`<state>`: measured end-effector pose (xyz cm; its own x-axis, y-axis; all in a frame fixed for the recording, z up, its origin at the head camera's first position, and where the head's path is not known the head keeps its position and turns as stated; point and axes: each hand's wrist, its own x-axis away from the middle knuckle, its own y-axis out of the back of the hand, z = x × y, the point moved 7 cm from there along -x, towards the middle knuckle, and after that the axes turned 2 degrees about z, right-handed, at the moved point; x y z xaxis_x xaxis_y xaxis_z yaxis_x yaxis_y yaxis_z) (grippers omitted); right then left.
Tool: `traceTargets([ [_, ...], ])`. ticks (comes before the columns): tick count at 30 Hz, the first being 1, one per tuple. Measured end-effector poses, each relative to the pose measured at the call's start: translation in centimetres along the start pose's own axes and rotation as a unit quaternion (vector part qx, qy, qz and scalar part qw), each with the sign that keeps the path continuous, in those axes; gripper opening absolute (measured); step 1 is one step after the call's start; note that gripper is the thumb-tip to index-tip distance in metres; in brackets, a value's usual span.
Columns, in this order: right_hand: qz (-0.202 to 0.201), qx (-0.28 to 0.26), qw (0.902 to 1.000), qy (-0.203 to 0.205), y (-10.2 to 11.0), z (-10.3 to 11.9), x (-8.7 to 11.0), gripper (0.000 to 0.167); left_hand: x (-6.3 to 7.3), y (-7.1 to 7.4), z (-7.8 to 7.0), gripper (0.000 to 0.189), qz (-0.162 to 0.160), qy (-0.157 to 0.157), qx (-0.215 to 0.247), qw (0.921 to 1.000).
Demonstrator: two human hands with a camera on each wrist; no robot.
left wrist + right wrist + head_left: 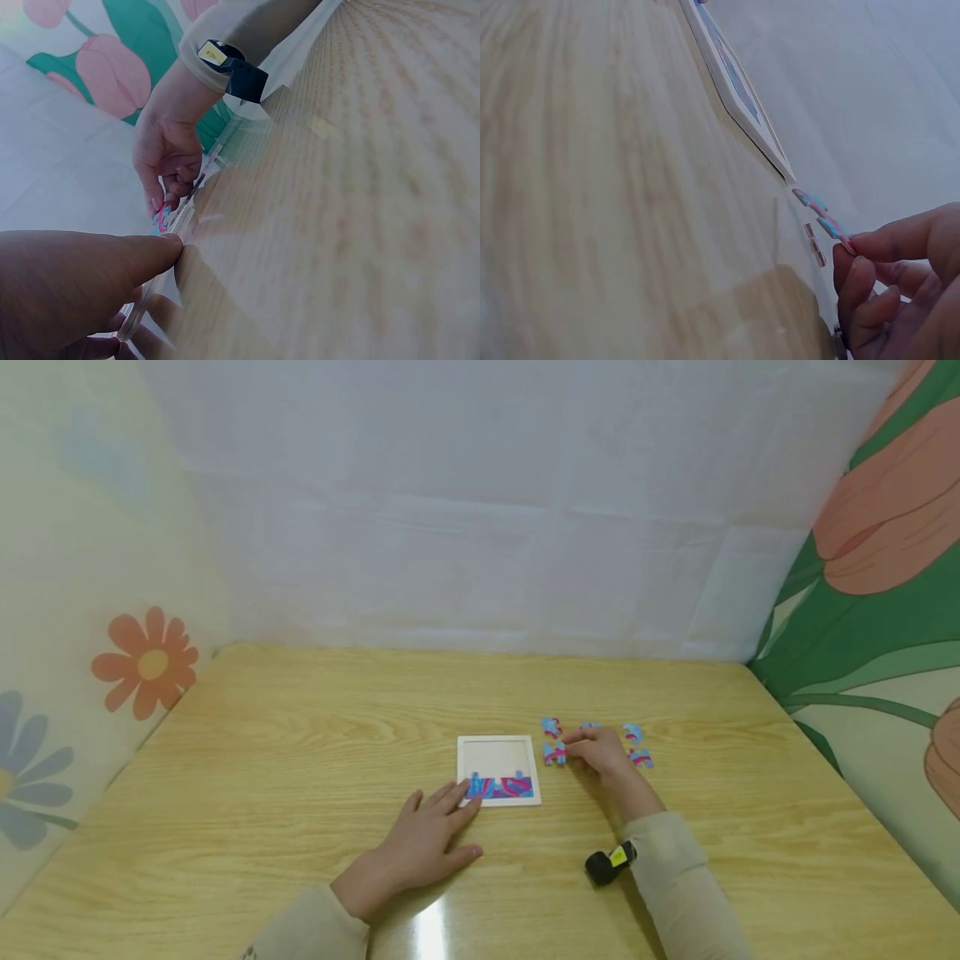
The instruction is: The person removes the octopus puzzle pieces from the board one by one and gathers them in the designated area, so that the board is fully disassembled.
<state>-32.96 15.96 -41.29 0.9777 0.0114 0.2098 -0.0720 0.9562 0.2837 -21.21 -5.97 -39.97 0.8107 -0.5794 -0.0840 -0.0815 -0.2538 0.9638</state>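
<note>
The bench (337, 710) has a flat top of yellowish wood, with the grain lines going mostly from left to right. Its surface is a little shiny, and at the near side it gives back a white light. Around the middle lies a white square frame (495, 738). To the right of it lie loose blue-and-pink puzzle pieces (633, 732), set apart from each other; one far piece (591, 724) is partly hidden.

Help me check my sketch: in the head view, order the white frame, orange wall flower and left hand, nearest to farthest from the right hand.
1. White frame, just left of the right hand.
2. Left hand, touching the frame's near-left corner.
3. Orange wall flower, far off to the left.
</note>
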Motion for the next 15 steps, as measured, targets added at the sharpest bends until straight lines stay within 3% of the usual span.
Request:
traceTargets([
  [15, -0.026, 0.021, 0.9994, 0.002, 0.42, -0.45, -0.56, 0.016, 0.03, 0.01, 0.0, 0.06, 0.0, 0.001, 0.005, 1.0],
])
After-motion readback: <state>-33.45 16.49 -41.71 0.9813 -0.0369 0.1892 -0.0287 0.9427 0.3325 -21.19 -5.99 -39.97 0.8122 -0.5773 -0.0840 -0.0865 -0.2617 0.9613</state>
